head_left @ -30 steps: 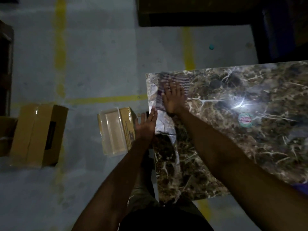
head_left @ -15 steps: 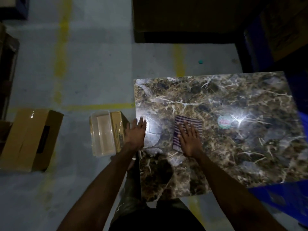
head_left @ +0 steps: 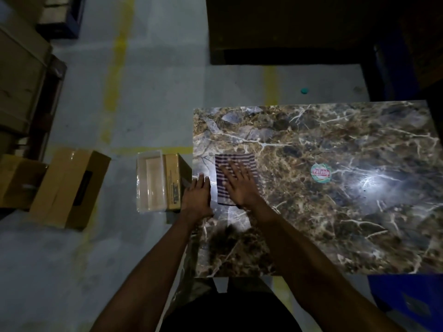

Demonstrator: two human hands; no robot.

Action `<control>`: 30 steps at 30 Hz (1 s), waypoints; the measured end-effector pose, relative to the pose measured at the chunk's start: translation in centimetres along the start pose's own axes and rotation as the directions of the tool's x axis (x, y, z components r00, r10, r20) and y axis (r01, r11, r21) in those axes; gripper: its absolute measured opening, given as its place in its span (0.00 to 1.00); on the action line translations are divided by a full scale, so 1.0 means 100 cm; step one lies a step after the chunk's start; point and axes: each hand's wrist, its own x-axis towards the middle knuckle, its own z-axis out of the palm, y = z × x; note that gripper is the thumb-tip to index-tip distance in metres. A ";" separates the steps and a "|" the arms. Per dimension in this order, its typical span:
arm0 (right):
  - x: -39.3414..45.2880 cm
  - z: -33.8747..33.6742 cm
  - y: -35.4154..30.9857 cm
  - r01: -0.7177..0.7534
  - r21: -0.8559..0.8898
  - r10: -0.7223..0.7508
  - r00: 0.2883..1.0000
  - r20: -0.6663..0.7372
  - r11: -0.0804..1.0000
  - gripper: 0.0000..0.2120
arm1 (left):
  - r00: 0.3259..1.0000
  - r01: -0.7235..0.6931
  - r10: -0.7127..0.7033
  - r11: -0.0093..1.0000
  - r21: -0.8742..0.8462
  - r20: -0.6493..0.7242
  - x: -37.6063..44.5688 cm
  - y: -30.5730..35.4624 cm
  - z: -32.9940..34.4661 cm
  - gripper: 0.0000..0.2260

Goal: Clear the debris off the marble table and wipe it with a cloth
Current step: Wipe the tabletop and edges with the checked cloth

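Pressing striped cloth (head_left: 236, 172) flat: right hand (head_left: 239, 188), fingers seemingly spread.

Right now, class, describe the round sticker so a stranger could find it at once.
Start at the marble table filling the right of the view. Right of the striped cloth under the right hand lies the round sticker. It alone is pale green with red lettering.

The right hand (head_left: 241, 185) has slid the striped cloth (head_left: 236, 174) back, seemingly leftward, toward the table's left edge.
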 end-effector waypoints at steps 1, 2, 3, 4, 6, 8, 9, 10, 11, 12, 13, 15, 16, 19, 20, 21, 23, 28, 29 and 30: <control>0.002 -0.003 0.009 -0.017 -0.007 0.017 1.000 -0.015 1.000 0.28 | 1.000 0.003 -0.003 1.000 0.009 -0.002 -0.001 0.002 -0.001 0.59; 0.004 -0.007 0.017 -0.062 -0.008 0.061 0.998 -0.033 0.998 0.28 | 1.000 0.005 -0.005 1.000 0.013 -0.003 -0.003 0.004 -0.002 0.59; 0.007 -0.010 0.023 -0.125 -0.003 0.125 0.991 -0.048 0.992 0.29 | 1.000 0.008 -0.008 1.000 0.017 0.002 -0.004 0.006 -0.001 0.59; 0.009 -0.013 0.027 -0.186 -0.002 0.185 0.981 -0.063 0.983 0.29 | 1.000 0.012 -0.012 1.000 0.014 0.006 -0.006 0.008 0.001 0.59; 0.015 -0.014 0.028 -0.260 0.000 0.259 0.962 -0.084 0.966 0.29 | 1.000 0.027 -0.027 1.000 -0.005 0.012 -0.011 0.013 0.007 0.58; 0.016 -0.011 0.020 -0.265 0.002 0.264 0.960 -0.089 0.964 0.29 | 0.999 0.038 -0.038 0.999 -0.020 0.010 -0.014 0.016 0.011 0.57; 0.014 -0.006 0.014 -0.225 -0.005 0.224 0.970 -0.090 0.974 0.29 | 0.999 0.042 -0.042 0.999 -0.022 0.005 -0.015 0.016 0.013 0.56; 0.010 -0.001 0.008 -0.163 -0.017 0.161 0.984 -0.076 0.987 0.29 | 0.999 0.041 -0.041 0.999 -0.025 0.003 -0.014 0.015 0.015 0.56; 0.002 0.004 0.003 -0.090 -0.028 0.089 0.995 -0.046 0.996 0.29 | 0.999 0.038 -0.038 0.999 -0.027 0.009 -0.015 0.015 0.015 0.57; -0.008 0.009 -0.001 -0.025 -0.039 0.025 1.000 -0.017 0.999 0.29 | 0.999 0.038 -0.038 0.999 -0.027 0.009 -0.015 0.013 0.015 0.58; -0.019 0.012 -0.003 0.020 -0.053 -0.020 1.000 0.002 0.998 0.28 | 0.999 0.038 -0.037 0.999 -0.025 0.005 -0.015 0.012 0.016 0.58; -0.042 0.014 0.000 0.063 -0.073 -0.062 0.998 0.019 0.995 0.28 | 1.000 0.029 -0.029 0.999 -0.017 0.003 -0.017 0.010 0.015 0.57; -0.053 0.013 0.005 0.071 -0.079 -0.070 0.997 0.025 0.994 0.28 | 1.000 0.023 -0.023 1.000 -0.019 0.005 -0.017 0.009 0.014 0.56; -0.069 0.000 0.018 0.033 -0.069 -0.030 0.998 0.051 0.997 0.27 | 1.000 0.013 -0.013 0.999 -0.041 0.020 -0.017 0.008 0.014 0.54; -0.064 -0.002 0.018 -0.013 -0.060 0.017 0.998 0.055 0.998 0.27 | 1.000 0.013 -0.012 0.999 -0.046 0.017 -0.017 0.007 0.015 0.53; -0.056 -0.002 0.017 -0.072 -0.053 0.075 0.996 0.051 0.996 0.28 | 1.000 0.010 -0.010 0.999 -0.046 0.006 -0.016 0.006 0.017 0.52; -0.032 0.001 0.004 -0.185 -0.047 0.186 0.982 0.019 0.982 0.28 | 1.000 0.003 -0.003 0.999 -0.037 -0.011 -0.017 0.005 0.019 0.51; 0.002 0.019 -0.032 -0.160 -0.043 0.162 0.985 0.053 0.986 0.28 | 0.998 -0.035 0.031 0.996 -0.088 -0.046 -0.016 -0.005 0.020 0.56; -0.006 0.021 -0.035 -0.118 -0.054 0.122 0.989 0.078 0.992 0.28 | 0.998 -0.048 0.043 0.992 -0.113 -0.051 -0.016 -0.008 0.020 0.56; -0.018 0.023 -0.034 -0.078 -0.067 0.085 0.991 0.100 0.995 0.28 | 0.997 -0.062 0.054 0.989 -0.134 -0.057 -0.016 -0.011 0.021 0.55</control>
